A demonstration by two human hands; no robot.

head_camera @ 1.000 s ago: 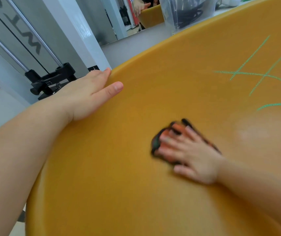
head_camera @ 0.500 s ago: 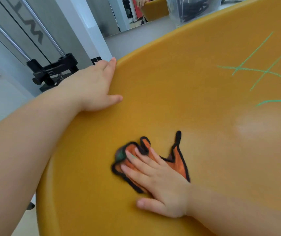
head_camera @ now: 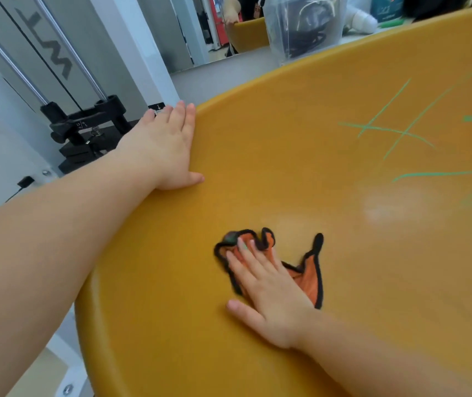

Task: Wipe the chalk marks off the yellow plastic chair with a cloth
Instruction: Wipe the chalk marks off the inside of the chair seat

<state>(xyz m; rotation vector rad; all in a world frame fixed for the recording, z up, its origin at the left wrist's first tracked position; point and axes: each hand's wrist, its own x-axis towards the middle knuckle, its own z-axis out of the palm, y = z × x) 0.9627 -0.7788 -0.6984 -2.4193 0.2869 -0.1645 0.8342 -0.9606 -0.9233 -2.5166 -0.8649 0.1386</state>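
Head view: we are pressing the cloth (head_camera: 308, 277) flat under the spread fingers of our right hand (head_camera: 269, 296), our left hand (head_camera: 166, 150) lying open on the chair (head_camera: 257, 173) rim, while green chalk marks (head_camera: 386, 130) are remaining unwiped.

single head-worn wide-angle view, looking forward and down from close above the yellow chair (head_camera: 286, 173), whose curved surface fills most of the frame. both forearms enter from the near edge; the far left shows gym equipment (head_camera: 86, 121), the far edge a clear bag (head_camera: 303, 27).
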